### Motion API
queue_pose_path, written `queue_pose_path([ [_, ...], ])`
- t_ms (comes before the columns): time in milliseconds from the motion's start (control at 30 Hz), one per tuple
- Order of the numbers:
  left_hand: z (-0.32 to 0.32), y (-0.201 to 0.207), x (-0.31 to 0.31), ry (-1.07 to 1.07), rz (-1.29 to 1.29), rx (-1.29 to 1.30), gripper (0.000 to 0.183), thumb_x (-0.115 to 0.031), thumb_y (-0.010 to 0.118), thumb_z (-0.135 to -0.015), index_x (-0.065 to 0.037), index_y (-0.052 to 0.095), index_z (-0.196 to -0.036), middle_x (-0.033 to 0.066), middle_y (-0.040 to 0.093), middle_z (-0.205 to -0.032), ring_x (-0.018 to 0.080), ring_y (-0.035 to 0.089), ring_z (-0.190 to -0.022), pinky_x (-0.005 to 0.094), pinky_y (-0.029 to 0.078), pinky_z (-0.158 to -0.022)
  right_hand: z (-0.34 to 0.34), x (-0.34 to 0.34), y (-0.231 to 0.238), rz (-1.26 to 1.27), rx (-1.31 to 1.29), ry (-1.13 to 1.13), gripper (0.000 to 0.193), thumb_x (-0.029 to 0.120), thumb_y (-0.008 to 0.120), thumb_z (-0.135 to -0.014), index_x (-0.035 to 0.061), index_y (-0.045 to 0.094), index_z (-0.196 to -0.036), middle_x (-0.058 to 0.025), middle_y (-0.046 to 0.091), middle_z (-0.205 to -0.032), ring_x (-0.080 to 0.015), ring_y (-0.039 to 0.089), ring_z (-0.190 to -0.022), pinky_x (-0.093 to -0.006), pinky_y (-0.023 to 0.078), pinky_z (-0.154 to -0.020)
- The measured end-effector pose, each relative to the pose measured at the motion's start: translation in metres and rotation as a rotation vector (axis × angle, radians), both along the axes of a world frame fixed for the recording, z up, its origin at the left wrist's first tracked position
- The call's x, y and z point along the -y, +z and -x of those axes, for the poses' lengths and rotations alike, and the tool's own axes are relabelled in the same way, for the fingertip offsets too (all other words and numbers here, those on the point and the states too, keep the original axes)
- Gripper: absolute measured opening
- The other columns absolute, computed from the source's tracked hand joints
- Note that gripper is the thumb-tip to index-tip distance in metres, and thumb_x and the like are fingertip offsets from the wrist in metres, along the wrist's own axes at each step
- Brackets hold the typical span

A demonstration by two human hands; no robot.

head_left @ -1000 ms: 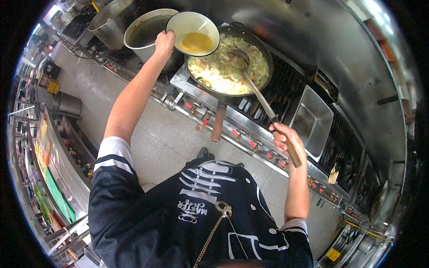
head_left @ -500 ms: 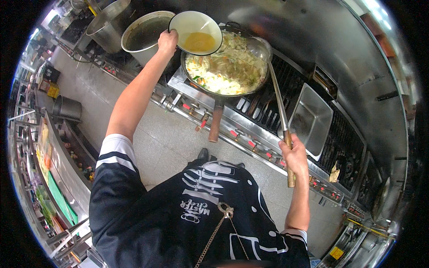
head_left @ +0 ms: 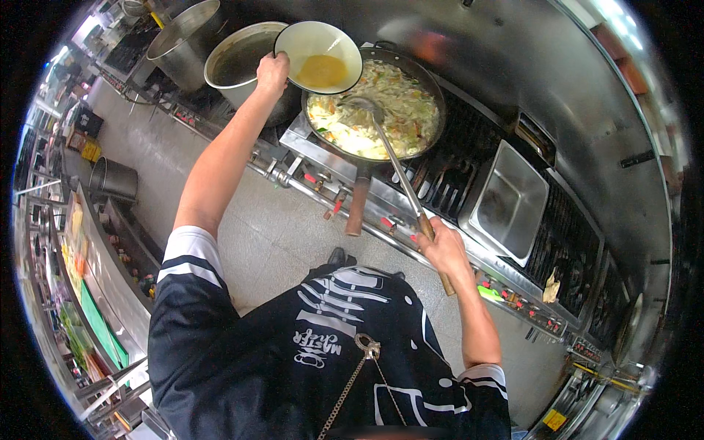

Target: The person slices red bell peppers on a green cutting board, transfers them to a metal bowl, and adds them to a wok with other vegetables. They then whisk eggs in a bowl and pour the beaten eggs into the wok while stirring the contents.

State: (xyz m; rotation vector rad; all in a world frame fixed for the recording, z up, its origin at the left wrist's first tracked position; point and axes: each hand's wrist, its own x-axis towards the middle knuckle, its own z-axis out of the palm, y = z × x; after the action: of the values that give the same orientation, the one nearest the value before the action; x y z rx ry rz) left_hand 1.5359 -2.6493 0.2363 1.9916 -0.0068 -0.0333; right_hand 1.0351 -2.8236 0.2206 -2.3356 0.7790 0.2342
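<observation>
My left hand [head_left: 273, 72] grips the rim of a white bowl [head_left: 301, 45] with a dark edge. The bowl is tilted over the left side of a large wok [head_left: 441, 121], and yellowish liquid [head_left: 323, 72] pools in it. Closed around the wooden handle of a long ladle [head_left: 396, 163] is my right hand [head_left: 444, 249]. The ladle's head sits among the chopped pale vegetables [head_left: 400, 95], with bits of orange and green, that fill the wok. The wok's wooden handle [head_left: 358, 202] points toward me over the stove's front edge.
Left of the wok stand a tall pot [head_left: 238, 89] and another metal pot [head_left: 180, 51]. A rectangular steel pan [head_left: 511, 202] lies on the grates to the right. Red-handled gas valves [head_left: 389, 223] line the stove front. Behind rises a steel wall [head_left: 513, 73].
My right hand has moved left with the ladle, and its head has swept from the wok's right side to its left middle. The bowl stays over the wok, nearly unmoved.
</observation>
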Motion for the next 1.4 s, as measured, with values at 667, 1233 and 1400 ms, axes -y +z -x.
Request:
queue_pose_path([
  [667, 0.000, -0.011, 0.024, -0.002, -0.028, 0.039, 0.050, -0.039, 0.051, -0.099, -0.003, 0.071, -0.128, 0.0220, 0.075, -0.103, 0.0350, 0.075, -0.084, 0.0439, 0.062, -0.066, -0.019, 0.021, 0.003, -0.161, 0.138, -0.353, 0.034, 0.035, 0.072, -0.096, 0.0022, 0.062, -0.099, -0.0120, 0.062, -0.065, -0.0249, 0.062, -0.051, -0.0411, 0.049, -0.053],
  [1233, -0.004, 0.004, 0.020, 0.035, -0.013, 0.006, 0.046, -0.037, 0.054, -0.099, -0.003, 0.070, -0.125, 0.0194, 0.075, -0.100, 0.0299, 0.073, -0.075, 0.0416, 0.060, -0.062, -0.010, -0.022, 0.002, -0.071, 0.112, -0.176, 0.042, 0.039, 0.070, -0.095, 0.0002, 0.063, -0.110, -0.0278, 0.071, -0.086, -0.0471, 0.071, -0.088, -0.0520, 0.053, -0.079],
  [1400, -0.001, 0.009, 0.017, 0.035, 0.039, 0.014, 0.046, -0.037, 0.053, -0.100, -0.001, 0.071, -0.121, 0.0187, 0.074, -0.094, 0.0288, 0.071, -0.069, 0.0414, 0.058, -0.060, -0.045, -0.040, -0.010, -0.256, 0.209, -0.150, 0.034, 0.032, 0.069, -0.099, 0.0002, 0.062, -0.108, -0.0065, 0.059, -0.064, -0.0172, 0.058, -0.047, -0.0355, 0.047, -0.045],
])
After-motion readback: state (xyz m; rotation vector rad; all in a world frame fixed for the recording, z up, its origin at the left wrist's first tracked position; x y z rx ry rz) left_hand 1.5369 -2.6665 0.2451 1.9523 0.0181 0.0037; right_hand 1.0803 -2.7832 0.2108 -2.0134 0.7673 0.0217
